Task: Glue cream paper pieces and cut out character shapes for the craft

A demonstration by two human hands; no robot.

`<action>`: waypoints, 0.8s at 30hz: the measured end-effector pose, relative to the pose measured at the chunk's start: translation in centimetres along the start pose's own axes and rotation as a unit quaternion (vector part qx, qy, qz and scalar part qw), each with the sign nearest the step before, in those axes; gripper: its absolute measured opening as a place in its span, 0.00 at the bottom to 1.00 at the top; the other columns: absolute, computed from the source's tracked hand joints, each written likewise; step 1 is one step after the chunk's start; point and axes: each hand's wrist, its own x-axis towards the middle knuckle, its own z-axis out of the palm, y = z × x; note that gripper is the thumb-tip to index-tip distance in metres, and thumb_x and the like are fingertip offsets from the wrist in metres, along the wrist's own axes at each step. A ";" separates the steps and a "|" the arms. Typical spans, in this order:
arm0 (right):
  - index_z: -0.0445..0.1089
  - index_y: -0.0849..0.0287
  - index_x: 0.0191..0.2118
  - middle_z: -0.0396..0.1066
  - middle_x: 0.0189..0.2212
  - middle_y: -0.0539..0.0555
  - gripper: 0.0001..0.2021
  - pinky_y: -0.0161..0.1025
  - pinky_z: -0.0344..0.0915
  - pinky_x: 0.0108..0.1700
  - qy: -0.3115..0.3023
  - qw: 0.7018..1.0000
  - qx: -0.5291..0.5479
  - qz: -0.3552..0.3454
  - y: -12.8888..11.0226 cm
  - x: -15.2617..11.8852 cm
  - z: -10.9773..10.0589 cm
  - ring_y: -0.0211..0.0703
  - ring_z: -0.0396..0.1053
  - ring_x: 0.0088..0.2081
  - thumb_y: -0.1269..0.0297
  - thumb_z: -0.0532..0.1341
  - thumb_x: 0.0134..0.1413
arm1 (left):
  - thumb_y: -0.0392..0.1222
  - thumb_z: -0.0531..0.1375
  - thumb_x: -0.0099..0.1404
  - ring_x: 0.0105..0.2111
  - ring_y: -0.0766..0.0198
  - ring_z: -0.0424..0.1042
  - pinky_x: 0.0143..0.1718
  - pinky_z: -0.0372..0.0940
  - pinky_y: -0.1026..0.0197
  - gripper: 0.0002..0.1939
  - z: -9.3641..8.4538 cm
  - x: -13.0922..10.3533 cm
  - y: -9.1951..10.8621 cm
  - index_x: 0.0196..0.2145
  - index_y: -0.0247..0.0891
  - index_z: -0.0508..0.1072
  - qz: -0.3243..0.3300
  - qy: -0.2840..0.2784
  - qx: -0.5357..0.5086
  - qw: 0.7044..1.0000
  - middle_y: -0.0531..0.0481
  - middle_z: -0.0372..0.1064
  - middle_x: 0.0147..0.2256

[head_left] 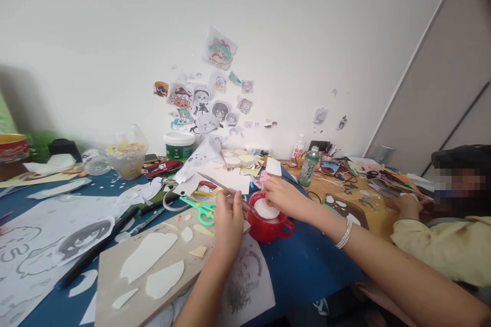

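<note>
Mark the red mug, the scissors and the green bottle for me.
Red mug (264, 231): head view, on its outer wall.
Scissors (198, 206): head view, just ahead of the finger loops.
Green bottle (308, 168): head view, on its body.

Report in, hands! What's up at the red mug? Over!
Left hand: gripping thin tool, one end at mug. Right hand: fingers over mug. Green scissors close beside left hand.

White wall (115, 20), blue tabletop (307, 265), wooden tabletop (379, 230); soft, diffuse light.
Wall: fills upper frame; character drawings (220, 52) fixed at upper centre; shadow (19, 94) at left edge. Greyish panel (445, 66): upper right. Blue tabletop: left to lower centre. Wooden tabletop: centre right.
</note>
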 end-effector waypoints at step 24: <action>0.68 0.61 0.26 0.65 0.32 0.55 0.11 0.40 0.59 0.38 0.045 0.998 -0.024 -0.039 1.8 -4.1 -2.1 0.43 0.60 0.36 0.72 0.54 0.58 | 0.50 0.49 0.64 0.14 0.69 0.63 0.18 0.59 0.66 0.10 0.0 0.1 -0.2 0.31 0.42 0.55 0.000 0.003 0.017 1.000 0.60 0.65 0.16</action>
